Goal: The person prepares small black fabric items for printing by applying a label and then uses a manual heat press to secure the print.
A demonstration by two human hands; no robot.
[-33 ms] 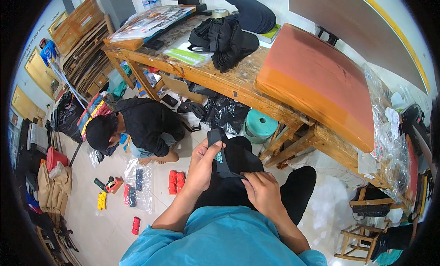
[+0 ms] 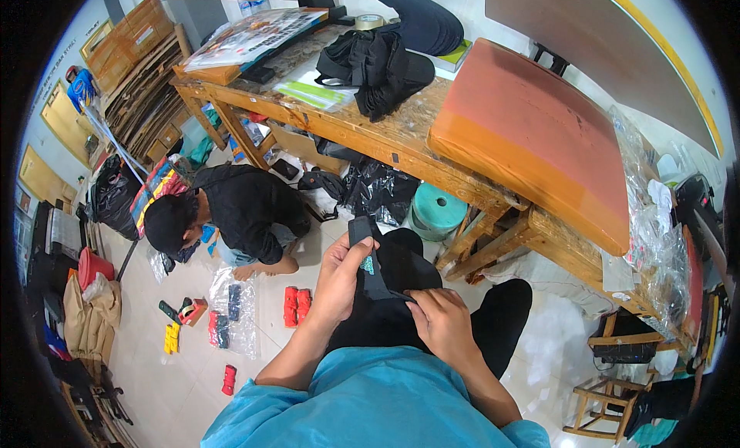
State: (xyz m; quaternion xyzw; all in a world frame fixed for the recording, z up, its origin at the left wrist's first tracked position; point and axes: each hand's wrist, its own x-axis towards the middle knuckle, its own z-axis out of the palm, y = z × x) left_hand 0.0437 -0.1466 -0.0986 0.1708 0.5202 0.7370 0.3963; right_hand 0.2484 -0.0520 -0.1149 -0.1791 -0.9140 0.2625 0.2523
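Over the lap (image 2: 378, 330) | left hand (image 2: 343, 277), right hand (image 2: 445, 318): fingers pinching dark strip (image 2: 377, 284) | step: likely straightening | next needs even tension

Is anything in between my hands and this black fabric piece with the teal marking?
Nothing visible is in the way: your left hand grips the black fabric piece near its upper end, and your right hand pinches its lower right edge.

The cloth piece (image 2: 378, 284) was black with a teal-green mark (image 2: 368, 264), the shirt (image 2: 370, 394) bright turquoise; nearby I saw red bundles (image 2: 290, 306), a yellow bundle (image 2: 171, 338) and a slab (image 2: 532, 136), salmon-pink and orange.
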